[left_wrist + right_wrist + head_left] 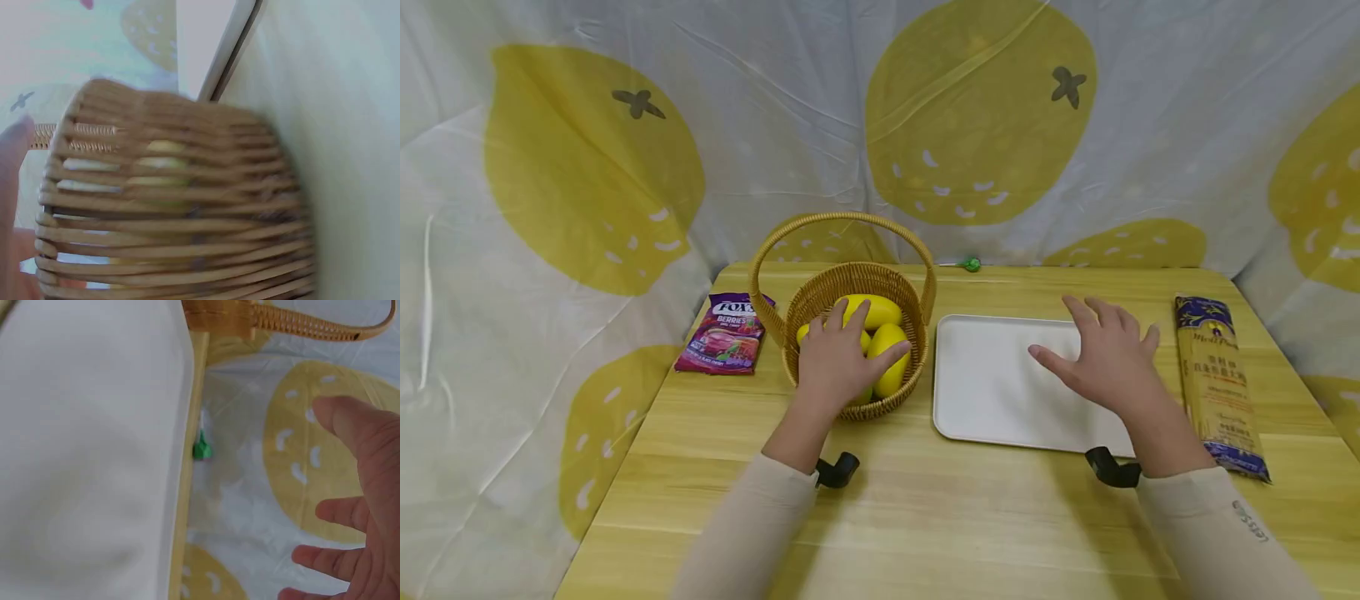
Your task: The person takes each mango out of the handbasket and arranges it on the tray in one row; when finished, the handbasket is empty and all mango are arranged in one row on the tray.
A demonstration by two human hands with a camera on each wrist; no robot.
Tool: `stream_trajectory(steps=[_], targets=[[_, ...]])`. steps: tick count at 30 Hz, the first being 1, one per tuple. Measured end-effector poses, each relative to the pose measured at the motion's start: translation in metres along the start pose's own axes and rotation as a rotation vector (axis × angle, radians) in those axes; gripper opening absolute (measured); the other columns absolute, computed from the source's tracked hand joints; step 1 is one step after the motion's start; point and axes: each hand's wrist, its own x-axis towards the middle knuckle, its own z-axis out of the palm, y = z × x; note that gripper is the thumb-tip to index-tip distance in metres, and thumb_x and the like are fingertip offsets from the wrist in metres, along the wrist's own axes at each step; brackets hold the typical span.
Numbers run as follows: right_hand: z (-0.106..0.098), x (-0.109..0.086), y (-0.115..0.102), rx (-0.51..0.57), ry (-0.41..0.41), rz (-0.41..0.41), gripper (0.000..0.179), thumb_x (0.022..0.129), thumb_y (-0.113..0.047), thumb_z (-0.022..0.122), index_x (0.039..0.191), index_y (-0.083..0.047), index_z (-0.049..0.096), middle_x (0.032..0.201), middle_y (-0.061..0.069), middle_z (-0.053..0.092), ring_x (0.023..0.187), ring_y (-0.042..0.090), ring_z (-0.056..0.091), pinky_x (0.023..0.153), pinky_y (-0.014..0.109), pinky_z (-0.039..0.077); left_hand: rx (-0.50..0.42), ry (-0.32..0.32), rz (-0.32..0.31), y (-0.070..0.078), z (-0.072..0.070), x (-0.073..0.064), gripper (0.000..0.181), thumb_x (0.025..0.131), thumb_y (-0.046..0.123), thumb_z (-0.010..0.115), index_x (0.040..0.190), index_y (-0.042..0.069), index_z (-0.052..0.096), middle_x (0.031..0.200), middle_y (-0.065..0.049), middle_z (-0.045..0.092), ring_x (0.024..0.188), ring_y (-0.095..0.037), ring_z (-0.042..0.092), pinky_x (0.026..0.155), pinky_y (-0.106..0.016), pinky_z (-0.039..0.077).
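A round wicker basket (790, 371) with a tall arched handle (842, 217) stands left of the middle of the table. Inside it lie several smooth, oval yellow fruits (891, 360). My left hand (835, 358) hovers over the basket's opening, fingers spread above the fruits and covering part of them. In the left wrist view the woven basket side (187, 200) fills most of the picture, with the thumb near its rim. My right hand (1108, 362) is held over the right part of a white rectangular tray (992, 383), its fingers spread and nothing in them.
A purple candy bag (724, 335) lies left of the basket. To the right of the tray is a long pack of pasta (1221, 383). At the table's back edge lies a green-wrapped lollipop (972, 264), before a lemon-print curtain (790, 125).
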Motion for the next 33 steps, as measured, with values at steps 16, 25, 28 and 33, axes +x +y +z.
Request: stream_trajectory(steps=[16, 25, 28, 33], targets=[[0.064, -0.024, -0.092, 0.466, 0.072, -0.331, 0.065, 0.090, -0.039, 0.077, 0.146, -0.017, 0.052, 0.147, 0.008, 0.054, 0.137, 0.032, 0.051, 0.111, 0.058, 0.044, -1.055, 0.724, -0.413, -0.039, 0.044, -0.039, 0.025, 0.097, 0.015, 0.065, 0.117, 0.000, 0.067, 0.119, -0.012, 0.040, 0.118, -0.025, 0.035, 0.093, -0.036, 0.032], [0.071, 0.000, -0.149, 0.561, 0.043, -0.493, 0.063, 0.087, -0.037, 0.081, 0.141, -0.014, 0.057, 0.143, 0.004, 0.057, 0.133, 0.025, 0.055, 0.111, 0.050, 0.047, -1.363, 0.693, -0.404, -0.056, 0.065, -0.028, 0.037, 0.097, -0.004, 0.050, 0.132, -0.006, 0.063, 0.158, -0.020, 0.041, 0.153, -0.029, 0.031, 0.127, -0.044, 0.025], [0.074, 0.008, -0.164, 0.603, -0.018, -0.508, 0.064, 0.086, -0.038, 0.082, 0.141, -0.016, 0.058, 0.143, 0.002, 0.057, 0.134, 0.025, 0.055, 0.110, 0.049, 0.048, -1.421, 0.688, -0.362, -0.061, 0.069, -0.028, 0.041, 0.096, -0.007, 0.048, 0.134, -0.007, 0.061, 0.157, -0.022, 0.044, 0.153, -0.030, 0.030, 0.128, -0.043, 0.021], [0.083, 0.019, -0.184, 0.589, -0.117, -0.516, 0.069, 0.084, -0.042, 0.083, 0.143, -0.017, 0.057, 0.145, 0.003, 0.056, 0.133, 0.029, 0.055, 0.109, 0.047, 0.049, -1.454, 0.669, -0.309, -0.066, 0.072, -0.030, 0.043, 0.095, -0.007, 0.048, 0.136, -0.005, 0.060, 0.156, -0.021, 0.045, 0.151, -0.027, 0.033, 0.126, -0.036, 0.026]])
